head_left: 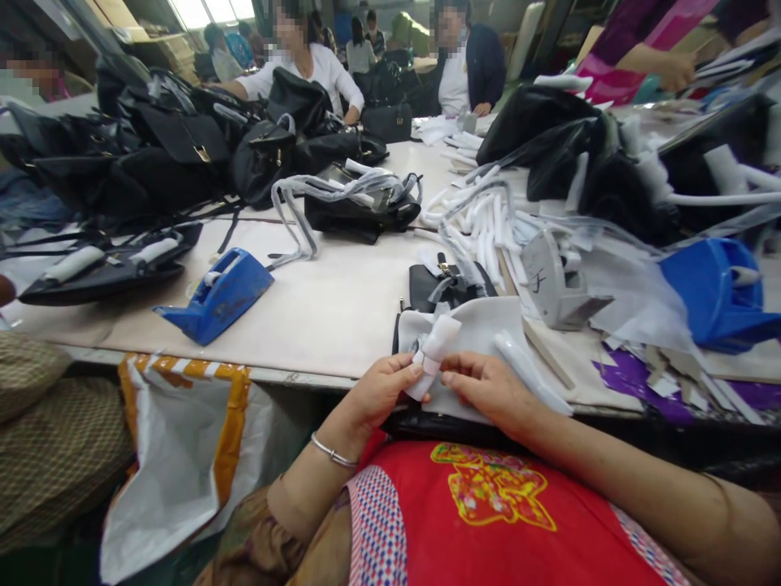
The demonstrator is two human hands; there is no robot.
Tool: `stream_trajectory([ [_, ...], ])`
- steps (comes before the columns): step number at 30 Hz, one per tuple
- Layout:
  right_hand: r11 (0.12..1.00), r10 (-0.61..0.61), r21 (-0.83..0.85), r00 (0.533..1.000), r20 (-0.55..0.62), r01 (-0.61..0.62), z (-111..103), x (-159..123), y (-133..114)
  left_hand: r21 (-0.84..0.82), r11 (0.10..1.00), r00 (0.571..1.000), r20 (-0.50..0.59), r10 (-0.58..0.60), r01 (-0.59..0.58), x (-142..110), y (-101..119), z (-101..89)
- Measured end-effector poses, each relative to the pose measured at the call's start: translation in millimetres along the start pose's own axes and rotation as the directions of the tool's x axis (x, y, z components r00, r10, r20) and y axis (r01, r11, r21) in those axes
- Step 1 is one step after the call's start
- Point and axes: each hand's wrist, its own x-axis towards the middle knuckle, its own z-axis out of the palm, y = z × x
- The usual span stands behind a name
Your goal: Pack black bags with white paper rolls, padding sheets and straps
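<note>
My left hand and my right hand meet at the table's near edge, both pinching a small roll of white wrapping paper. The roll stands up between my fingertips, over a black bag partly covered by a white sheet. A silver bangle sits on my left wrist. Both hands are closed on the paper.
A blue tape dispenser lies to the left, a grey one to the right. Black handbags pile at the back left, white paper rolls in the middle. A blue tub sits right. Other people sit across the table.
</note>
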Motion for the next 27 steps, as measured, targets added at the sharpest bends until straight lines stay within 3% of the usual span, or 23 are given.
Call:
stream_trajectory([
  [7, 0.994, -0.106, -0.005, 0.994, -0.037, 0.106, 1, 9, 5, 0.090, 0.996, 0.998, 0.066, 0.006, -0.012, -7, 11, 3.0],
  [10, 0.992, -0.128, -0.002, 0.991, -0.049, 0.128, 0, 7, 6, 0.301, 0.952, 0.999, 0.035, 0.038, -0.047, -9, 16, 9.3],
  [12, 0.989, -0.146, -0.016, 0.987, -0.067, 0.145, -1, 5, 8, 0.526, 0.848, 0.992, -0.057, 0.112, -0.065, -7, 18, 17.2],
  [15, 0.983, -0.172, -0.075, 0.983, -0.058, 0.167, -6, 1, 12, 0.802, 0.597, 0.954, -0.153, 0.258, -0.033, -4, 17, 30.0],
  [18, 0.959, -0.230, -0.173, 0.973, -0.017, 0.223, -16, -7, 17, 0.931, 0.365, 0.892, -0.185, 0.413, 0.024, -3, 15, 39.3],
  [22, 0.890, -0.346, -0.336, 0.936, -0.057, 0.309, -33, -25, 16, 0.992, 0.113, 0.784, -0.113, 0.610, 0.056, -4, 14, 48.5],
  [25, 0.836, -0.416, -0.406, 0.909, -0.033, 0.368, -43, -37, 11, 0.998, 0.043, 0.771, -0.067, 0.633, 0.052, -4, 16, 54.0],
  [27, 0.818, -0.449, -0.414, 0.893, -0.027, 0.399, -50, -42, 8, 0.991, 0.136, 0.792, -0.084, 0.605, 0.002, -2, 18, 54.8],
])
